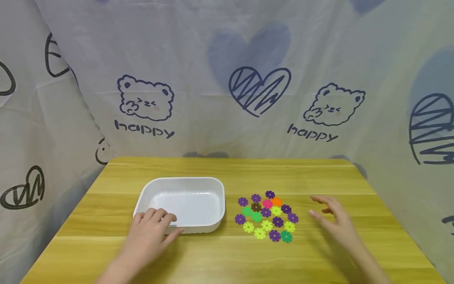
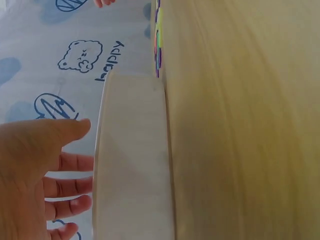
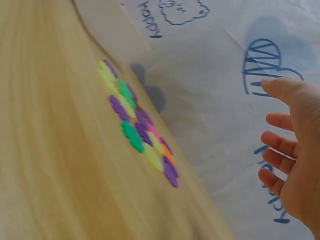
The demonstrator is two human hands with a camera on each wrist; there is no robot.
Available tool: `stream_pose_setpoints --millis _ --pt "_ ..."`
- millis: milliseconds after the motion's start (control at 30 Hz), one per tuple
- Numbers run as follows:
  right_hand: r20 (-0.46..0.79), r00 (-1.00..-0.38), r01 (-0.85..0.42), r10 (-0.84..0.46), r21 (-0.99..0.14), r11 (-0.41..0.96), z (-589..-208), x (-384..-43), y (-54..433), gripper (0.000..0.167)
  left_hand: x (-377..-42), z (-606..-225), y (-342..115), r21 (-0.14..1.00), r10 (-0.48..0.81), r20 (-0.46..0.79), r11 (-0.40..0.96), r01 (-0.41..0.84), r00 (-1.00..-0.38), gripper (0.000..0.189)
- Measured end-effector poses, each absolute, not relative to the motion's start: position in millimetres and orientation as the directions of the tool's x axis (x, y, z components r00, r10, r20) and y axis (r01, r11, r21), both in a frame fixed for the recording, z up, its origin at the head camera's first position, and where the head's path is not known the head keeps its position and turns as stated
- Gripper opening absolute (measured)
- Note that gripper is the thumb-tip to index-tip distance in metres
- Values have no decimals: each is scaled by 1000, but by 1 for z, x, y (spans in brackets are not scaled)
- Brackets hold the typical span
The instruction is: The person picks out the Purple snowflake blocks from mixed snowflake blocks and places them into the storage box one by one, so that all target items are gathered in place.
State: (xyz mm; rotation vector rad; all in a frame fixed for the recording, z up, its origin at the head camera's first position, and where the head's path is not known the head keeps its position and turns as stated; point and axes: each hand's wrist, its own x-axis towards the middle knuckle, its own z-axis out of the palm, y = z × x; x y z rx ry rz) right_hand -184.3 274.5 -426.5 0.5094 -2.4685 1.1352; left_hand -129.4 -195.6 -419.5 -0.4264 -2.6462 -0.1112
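My left hand (image 1: 150, 230) hovers at the near left rim of a white rectangular tray (image 1: 214, 228), its fingers loosely bent and holding nothing. In the left wrist view the thumb and fingers of that hand (image 2: 30, 170) stand beside the tray's wall (image 2: 132, 160); whether they touch it I cannot tell. Nothing lies inside the tray. To its right several notched plastic discs (image 1: 267, 225) lie flat in a loose group, purple, yellow, green, pink, orange and brown. My right hand (image 1: 335, 221) is held above the table right of the discs, fingers relaxed and apart from them.
The wood-grain table (image 1: 301, 262) carries the tray and discs. Behind it hangs a pale cloth (image 1: 198, 118) with bear drawings, hearts and the word "happy"; similar cloth flanks both sides.
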Motion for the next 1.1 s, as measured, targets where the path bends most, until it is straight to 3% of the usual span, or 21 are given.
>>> stream_pose_setpoints --millis 300,667,1100 --pt "277 -918 -396 -284 -658 640 -447 -189 253 42 -131 -422 -190 62 238 429 955 291 -871 25" --pt "47 -917 -325 -396 -664 674 -469 -185 232 43 -131 -423 -188 73 216 415 960 269 -884 25" --pt "104 -912 -382 -398 -571 727 -479 -187 224 32 -126 -422 -184 160 90 386 973 163 -918 28"
